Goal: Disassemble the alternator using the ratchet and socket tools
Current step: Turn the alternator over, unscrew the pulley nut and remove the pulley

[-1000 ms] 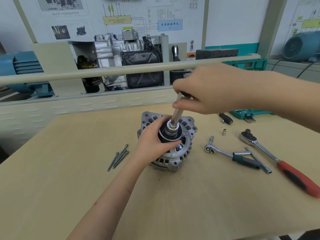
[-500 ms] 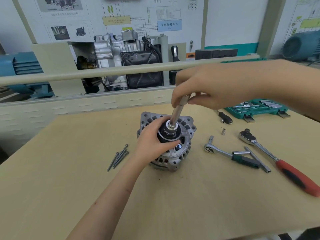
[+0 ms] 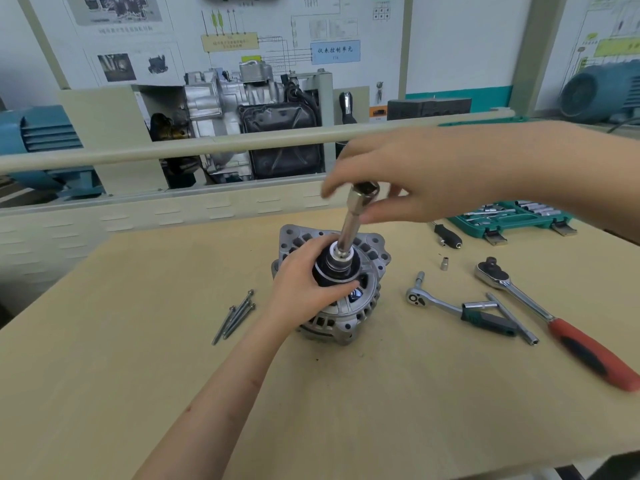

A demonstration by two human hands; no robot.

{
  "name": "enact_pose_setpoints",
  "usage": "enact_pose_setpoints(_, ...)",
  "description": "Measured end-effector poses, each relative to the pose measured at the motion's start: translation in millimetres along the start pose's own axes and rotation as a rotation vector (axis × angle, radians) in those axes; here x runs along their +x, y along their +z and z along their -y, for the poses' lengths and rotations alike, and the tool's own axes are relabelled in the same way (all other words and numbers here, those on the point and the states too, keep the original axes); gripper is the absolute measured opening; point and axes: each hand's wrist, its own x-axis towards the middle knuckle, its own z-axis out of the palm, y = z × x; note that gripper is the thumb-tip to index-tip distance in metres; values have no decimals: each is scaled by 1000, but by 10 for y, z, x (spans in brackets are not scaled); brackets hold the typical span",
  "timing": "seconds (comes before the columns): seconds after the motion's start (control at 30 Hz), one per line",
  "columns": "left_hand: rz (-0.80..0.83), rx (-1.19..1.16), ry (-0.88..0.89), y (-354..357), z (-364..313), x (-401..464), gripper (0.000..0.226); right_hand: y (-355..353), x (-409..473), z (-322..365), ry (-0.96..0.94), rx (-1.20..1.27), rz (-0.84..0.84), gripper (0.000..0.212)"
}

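The alternator [image 3: 341,299] sat near the middle of the wooden table [image 3: 104,393], with its black pulley [image 3: 332,271] facing up. A long silver extension bar [image 3: 349,226] stood in the pulley's middle, leaning a little to the right. The left hand [image 3: 301,289] was curled around the pulley and gripped it. The right hand [image 3: 408,178] pinched the top of the bar with its fingertips. Left of the alternator lay a few long bolts [image 3: 235,317] side by side. Right of it lay a small ratchet [image 3: 460,311] with a green handle, touching a thin silver T-bar [image 3: 512,318]. Further right lay a big ratchet [image 3: 554,320] with a red handle. A tiny socket [image 3: 444,263] stood behind the small ratchet. A green tool case [image 3: 509,220] sat open, far right and behind the alternator. On the wall board behind it, a blue label [image 3: 335,51] read "仪表控制单元".
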Motion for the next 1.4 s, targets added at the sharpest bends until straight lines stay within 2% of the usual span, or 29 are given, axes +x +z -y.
enact_pose_setpoints(0.07,2,0,11,0,-11,-3,56,4,33,27,157,-198,9,54)
enact_pose_setpoints(0.1,1,0,13,0,-18,-4,55,13,40,40,185,-274,-1,58)
enact_pose_setpoints(0.17,-7,-1,8,1,-11,-4,55,32,31,40,133,-343,-36,49)
enact_pose_setpoints(0.27,-13,8,2,8,11,-5,56,47,-10,4,-39,-147,-40,22)
enact_pose_setpoints(0.3,-16,10,1,9,13,-4,55,23,-16,4,-66,-69,-23,20)
enact_pose_setpoints(0.4,-15,5,-2,14,10,-2,55,-38,-24,19,36,16,8,36)
enact_pose_setpoints(0.47,-9,1,1,14,6,-6,56,-63,6,38,180,-108,5,59)
enact_pose_setpoints(0.5,-6,-4,-2,12,3,-6,56,-62,14,43,208,-183,-1,63)
enact_pose_setpoints(0.6,-5,-8,-6,3,0,-10,56,-39,5,34,87,-243,-57,52)
enact_pose_setpoints(0.73,-14,9,-8,8,6,-7,54,-49,-55,-24,-71,55,-32,25)
enact_pose_setpoints(0.77,-13,10,-8,9,7,-5,54,-52,-65,-13,-61,76,-15,29)
enact_pose_setpoints(0.83,-13,14,-3,12,3,-7,55,-57,-61,30,79,27,26,56)
enact_pose_setpoints(0.9,-10,15,-3,10,-10,-10,55,-49,-39,60,216,-159,9,74)
enact_pose_setpoints(1.0,-14,17,-5,0,-14,-14,55,-23,-25,60,138,-276,-101,61)
enact_pose_setpoints(1.07,-14,17,-13,1,-6,-15,56,-18,-45,37,59,-187,-127,52)
enact_pose_setpoints(1.23,-16,22,-3,9,-14,-10,55,-84,-105,22,0,53,-26,31)
enact_pose_setpoints(1.3,-14,16,2,13,-12,-11,54,-87,-111,41,38,63,-10,37)
enact_pose_setpoints(1.4,-13,11,8,11,-15,-12,54,-72,-55,67,253,-76,36,58)
